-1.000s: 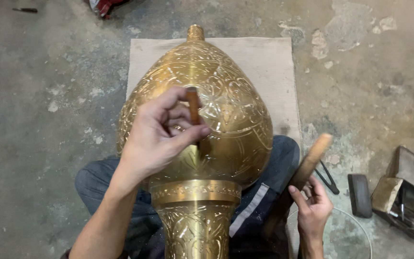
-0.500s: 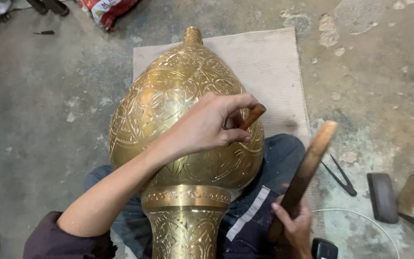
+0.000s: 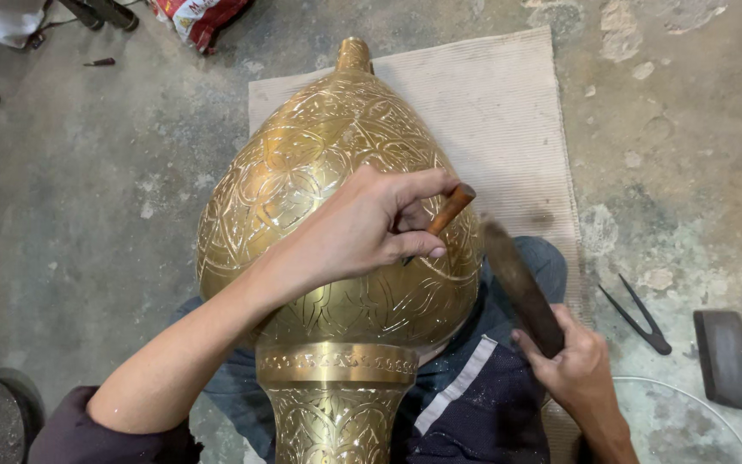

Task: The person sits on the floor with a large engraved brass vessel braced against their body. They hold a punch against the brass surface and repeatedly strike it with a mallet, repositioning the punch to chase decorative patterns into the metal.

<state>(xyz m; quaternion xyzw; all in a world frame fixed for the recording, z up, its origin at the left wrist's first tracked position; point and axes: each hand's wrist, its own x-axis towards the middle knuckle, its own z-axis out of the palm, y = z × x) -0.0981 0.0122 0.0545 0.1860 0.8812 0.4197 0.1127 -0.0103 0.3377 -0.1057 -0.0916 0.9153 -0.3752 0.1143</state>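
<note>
Pinching the brown chisel (image 3: 448, 212) against the engraved brass vessel (image 3: 319, 172) as before, the left hand (image 3: 362, 228) stays; the right hand (image 3: 573, 361), fingers clamped, has swung its wooden mallet (image 3: 517, 288) closer.

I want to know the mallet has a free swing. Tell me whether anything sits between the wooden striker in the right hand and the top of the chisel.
Nothing visible does. The striker, gripped in the right hand, is raised beside the brass vessel. The chisel, pinched by the left hand, has its upper end bare, with open air between them.

Red-white printed bag (image 3: 199, 17) – crumpled, top edge, on floor.
</note>
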